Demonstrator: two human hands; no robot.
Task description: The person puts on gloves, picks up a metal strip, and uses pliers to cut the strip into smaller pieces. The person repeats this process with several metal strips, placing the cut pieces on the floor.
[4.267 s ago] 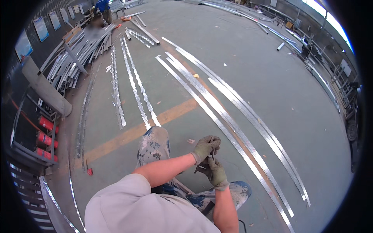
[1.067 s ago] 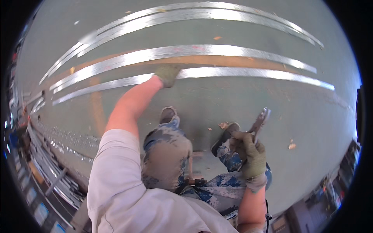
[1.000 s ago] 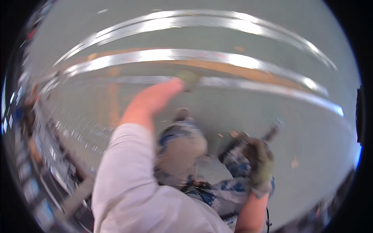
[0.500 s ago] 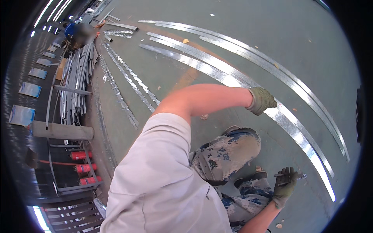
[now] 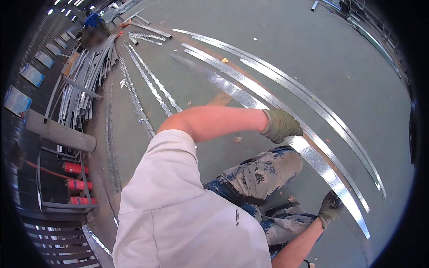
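My left hand (image 5: 286, 127), in an olive work glove, is closed on the edge of a long, shiny metal strip (image 5: 319, 167), the nearest of several. The strip's far end is blurred. In a similar glove with dark fingers, my right hand (image 5: 330, 209) is at the same strip's inner edge, near its right end. Its fingers look curled, partly hidden at the strip, and what they hold cannot be made out. A second strip (image 5: 250, 82) lies just beyond the held one, and a farther pair of strips (image 5: 308, 100) rests on the floor.
Crinkled metal strips (image 5: 136, 96) lie to the left on the green floor. Beyond them are a heap of metal profiles (image 5: 89, 85) and a rack with red cylinders (image 5: 80, 184). A person in blue (image 5: 93, 20) is at the far left. My bent knee (image 5: 286, 163) is close to the held strip.
My right hand has come up against the strip; the slim metal tool seen in it before is now out of sight. The held strip has shifted, and the whole view has turned somewhat.
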